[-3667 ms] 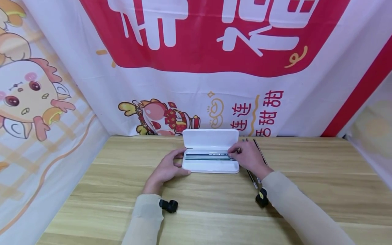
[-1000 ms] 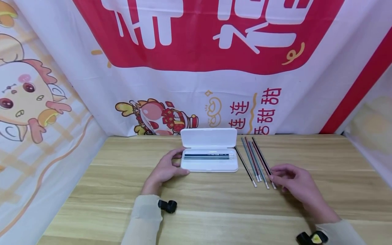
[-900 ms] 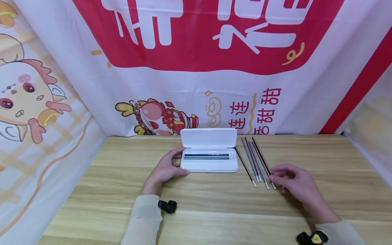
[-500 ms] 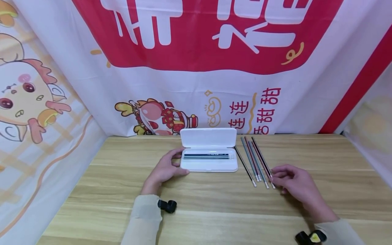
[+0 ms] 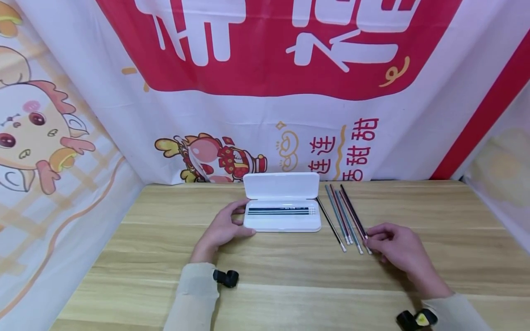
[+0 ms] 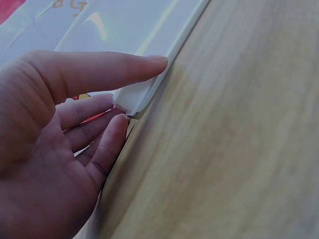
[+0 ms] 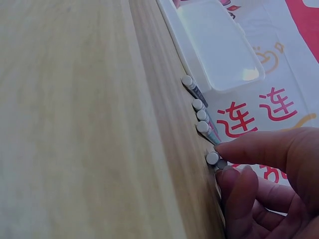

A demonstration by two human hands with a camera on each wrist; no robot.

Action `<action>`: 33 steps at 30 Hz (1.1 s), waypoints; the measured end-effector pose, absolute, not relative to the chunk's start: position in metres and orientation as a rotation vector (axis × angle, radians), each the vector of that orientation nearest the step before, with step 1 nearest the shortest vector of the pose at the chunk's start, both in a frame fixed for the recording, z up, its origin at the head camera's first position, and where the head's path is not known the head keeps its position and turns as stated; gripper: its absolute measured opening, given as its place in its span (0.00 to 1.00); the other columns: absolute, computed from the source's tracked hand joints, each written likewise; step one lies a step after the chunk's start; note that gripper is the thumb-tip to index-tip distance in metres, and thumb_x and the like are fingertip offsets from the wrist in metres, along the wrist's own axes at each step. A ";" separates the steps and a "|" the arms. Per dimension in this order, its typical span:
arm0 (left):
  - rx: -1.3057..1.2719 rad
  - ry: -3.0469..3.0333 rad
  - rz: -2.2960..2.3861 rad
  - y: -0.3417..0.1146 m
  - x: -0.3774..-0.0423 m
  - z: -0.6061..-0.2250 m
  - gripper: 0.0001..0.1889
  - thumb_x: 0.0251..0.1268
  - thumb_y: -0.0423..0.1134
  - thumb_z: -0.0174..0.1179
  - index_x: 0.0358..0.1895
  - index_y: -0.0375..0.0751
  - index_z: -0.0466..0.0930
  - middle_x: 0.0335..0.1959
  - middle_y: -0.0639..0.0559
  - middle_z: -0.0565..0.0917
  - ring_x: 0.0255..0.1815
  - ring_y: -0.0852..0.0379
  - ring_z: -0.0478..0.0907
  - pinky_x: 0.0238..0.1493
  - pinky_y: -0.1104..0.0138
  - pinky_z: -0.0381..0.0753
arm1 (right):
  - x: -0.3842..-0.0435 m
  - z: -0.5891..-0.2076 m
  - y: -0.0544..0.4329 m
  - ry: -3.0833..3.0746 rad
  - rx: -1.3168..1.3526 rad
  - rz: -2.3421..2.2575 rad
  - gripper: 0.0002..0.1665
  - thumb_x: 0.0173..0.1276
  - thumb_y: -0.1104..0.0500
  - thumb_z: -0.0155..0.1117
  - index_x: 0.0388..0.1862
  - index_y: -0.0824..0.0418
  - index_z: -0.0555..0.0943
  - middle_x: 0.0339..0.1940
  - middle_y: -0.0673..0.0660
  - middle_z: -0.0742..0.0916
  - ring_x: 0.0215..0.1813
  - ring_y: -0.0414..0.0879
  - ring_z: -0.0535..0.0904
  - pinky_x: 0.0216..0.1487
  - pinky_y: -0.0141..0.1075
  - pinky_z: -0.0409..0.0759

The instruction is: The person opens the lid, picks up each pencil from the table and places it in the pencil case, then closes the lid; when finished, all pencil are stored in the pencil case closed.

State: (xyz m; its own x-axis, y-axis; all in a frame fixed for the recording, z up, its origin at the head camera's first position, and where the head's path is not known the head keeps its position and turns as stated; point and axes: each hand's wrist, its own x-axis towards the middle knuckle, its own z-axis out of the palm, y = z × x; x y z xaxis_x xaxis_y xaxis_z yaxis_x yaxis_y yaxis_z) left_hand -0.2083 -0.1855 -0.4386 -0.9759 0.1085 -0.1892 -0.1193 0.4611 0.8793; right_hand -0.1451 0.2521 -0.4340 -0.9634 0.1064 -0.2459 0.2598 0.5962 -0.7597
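A white pencil case [image 5: 282,224] lies with its lid [image 5: 281,185] raised; several dark green pencils [image 5: 279,211] rest side by side in it. My left hand [image 5: 223,226] holds the case's left end, thumb at the front corner and fingers round the side. To the case's right, several loose pencils [image 5: 341,214] in black, blue and dark red lie slanted, white ends toward me. My right hand [image 5: 398,246] pinches the near end of the rightmost pencils, a black one [image 5: 352,209] among them. In the right wrist view the thumb [image 7: 249,147] lies over two white pencil ends [image 7: 213,158].
Everything lies on a wood-grain table [image 5: 290,276]. A printed white and red cloth [image 5: 265,115] hangs behind its back edge, close to the raised lid. Another printed cloth [image 5: 54,207] hangs at the left. A black camera sits on each wrist.
Since the earliest frame my right hand has left the case's right end and moved right and nearer to the loose pencils. Over the last second it barely shifts; my left hand stays put.
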 end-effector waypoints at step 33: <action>0.000 2.520 1.508 -0.185 -0.207 -0.439 0.47 0.56 0.36 0.82 0.80 0.54 0.71 0.74 0.44 0.77 0.62 0.44 0.81 0.69 0.50 0.82 | -0.145 -0.433 0.250 2.647 0.338 -1.339 0.23 0.75 0.57 0.69 0.63 0.68 0.83 0.44 0.61 0.89 0.31 0.47 0.82 0.29 0.37 0.86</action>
